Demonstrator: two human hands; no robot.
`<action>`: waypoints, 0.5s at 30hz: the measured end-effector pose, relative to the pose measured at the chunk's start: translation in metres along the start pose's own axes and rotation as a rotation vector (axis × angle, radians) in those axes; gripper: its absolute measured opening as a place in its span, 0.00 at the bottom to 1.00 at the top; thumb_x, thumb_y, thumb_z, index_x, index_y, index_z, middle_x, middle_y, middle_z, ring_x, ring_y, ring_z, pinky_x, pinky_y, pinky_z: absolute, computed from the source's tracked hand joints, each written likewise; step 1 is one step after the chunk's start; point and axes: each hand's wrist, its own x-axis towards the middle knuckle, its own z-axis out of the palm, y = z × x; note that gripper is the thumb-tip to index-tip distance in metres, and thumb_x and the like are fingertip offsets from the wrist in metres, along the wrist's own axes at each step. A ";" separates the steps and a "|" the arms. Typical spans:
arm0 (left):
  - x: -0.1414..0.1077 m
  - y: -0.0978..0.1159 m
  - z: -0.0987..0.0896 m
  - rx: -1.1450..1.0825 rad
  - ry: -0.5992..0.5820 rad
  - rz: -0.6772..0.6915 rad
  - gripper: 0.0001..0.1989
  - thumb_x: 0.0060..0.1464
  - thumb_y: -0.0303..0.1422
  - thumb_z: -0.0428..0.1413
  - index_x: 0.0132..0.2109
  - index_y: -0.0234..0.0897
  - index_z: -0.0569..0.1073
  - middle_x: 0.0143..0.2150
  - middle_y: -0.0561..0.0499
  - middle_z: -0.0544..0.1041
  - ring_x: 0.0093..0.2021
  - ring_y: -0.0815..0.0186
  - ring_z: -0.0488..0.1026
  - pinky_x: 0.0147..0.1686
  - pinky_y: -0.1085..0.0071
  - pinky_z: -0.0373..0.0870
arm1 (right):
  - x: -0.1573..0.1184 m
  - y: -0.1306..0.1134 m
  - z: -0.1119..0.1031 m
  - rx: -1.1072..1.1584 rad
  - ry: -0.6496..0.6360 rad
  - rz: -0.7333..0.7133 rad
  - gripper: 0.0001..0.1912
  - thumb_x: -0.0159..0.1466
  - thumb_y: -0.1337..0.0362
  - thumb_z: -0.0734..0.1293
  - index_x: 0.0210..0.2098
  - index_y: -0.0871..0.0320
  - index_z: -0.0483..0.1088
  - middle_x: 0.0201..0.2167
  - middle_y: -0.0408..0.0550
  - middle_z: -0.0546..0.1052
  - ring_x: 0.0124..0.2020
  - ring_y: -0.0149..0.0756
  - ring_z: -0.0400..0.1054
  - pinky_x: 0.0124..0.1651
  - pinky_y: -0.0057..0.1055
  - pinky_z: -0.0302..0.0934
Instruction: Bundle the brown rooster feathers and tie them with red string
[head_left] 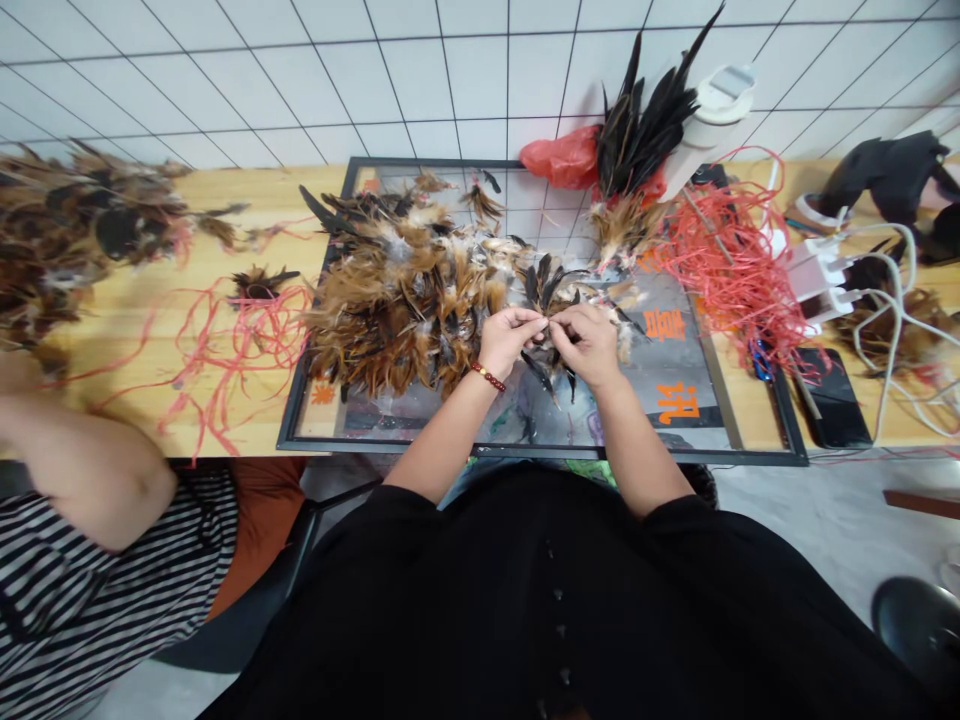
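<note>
Both hands meeting over the glass sheet (675, 370), left hand (508, 340) and right hand (589, 345) nearly touching, fingers of each pinched together on a small bunch of dark feathers (546, 285) that fans up and away just beyond the fingertips, with a few quills hanging below toward the wrists. Hard to tell which single quills sit under which fingertip. Risk first of slipping: thin, smooth quills, a light pinch, and any easing of the left fingers likely to let the fan spill down into the loose brown feather pile (397, 310) just to the left of the left fingers, where sorted and unsorted would mix beyond telling. Risk next of bending or snapping a shaft if pinched too hard or pulled across the other hand. Red string (720, 260) tangled well to the right of the right fingers, more red string (240, 340) far to the left on the tabletop (247, 200); a careless reach likely to drag a whole snarl across the glass and sweep feathers off. Tall bundle of black feathers (637, 130) standing beyond the fingers, easily knocked over. Phone (832, 395) and white cables (892, 300) off to the right, apt to snag. Striped-sleeved arm of another person (82, 470) at far left, close enough to jostle the tabletop.
</note>
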 end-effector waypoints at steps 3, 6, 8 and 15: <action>0.000 0.001 -0.001 -0.014 -0.011 -0.006 0.17 0.36 0.34 0.75 0.29 0.34 0.75 0.21 0.55 0.77 0.21 0.75 0.72 0.22 0.79 0.64 | 0.000 -0.001 -0.001 0.011 -0.020 0.019 0.10 0.69 0.59 0.66 0.35 0.53 0.78 0.32 0.48 0.81 0.35 0.38 0.75 0.41 0.39 0.66; 0.000 0.001 -0.002 -0.025 -0.014 0.004 0.18 0.35 0.34 0.75 0.29 0.34 0.74 0.22 0.55 0.77 0.22 0.75 0.72 0.23 0.79 0.64 | 0.000 -0.002 -0.003 0.024 -0.052 0.026 0.10 0.68 0.59 0.66 0.33 0.53 0.77 0.32 0.48 0.81 0.33 0.38 0.74 0.41 0.40 0.67; -0.001 0.001 -0.003 -0.021 -0.027 0.006 0.19 0.35 0.35 0.75 0.29 0.34 0.74 0.22 0.55 0.77 0.22 0.76 0.71 0.23 0.79 0.64 | 0.001 -0.003 -0.004 0.043 -0.040 0.030 0.10 0.68 0.59 0.67 0.32 0.53 0.77 0.32 0.48 0.80 0.33 0.38 0.74 0.42 0.40 0.68; 0.000 -0.007 -0.005 0.185 -0.146 0.262 0.15 0.41 0.36 0.72 0.29 0.35 0.75 0.30 0.51 0.81 0.30 0.72 0.76 0.35 0.73 0.72 | -0.002 0.008 0.004 0.238 -0.131 0.029 0.21 0.69 0.66 0.60 0.59 0.55 0.72 0.51 0.54 0.83 0.50 0.40 0.78 0.57 0.42 0.72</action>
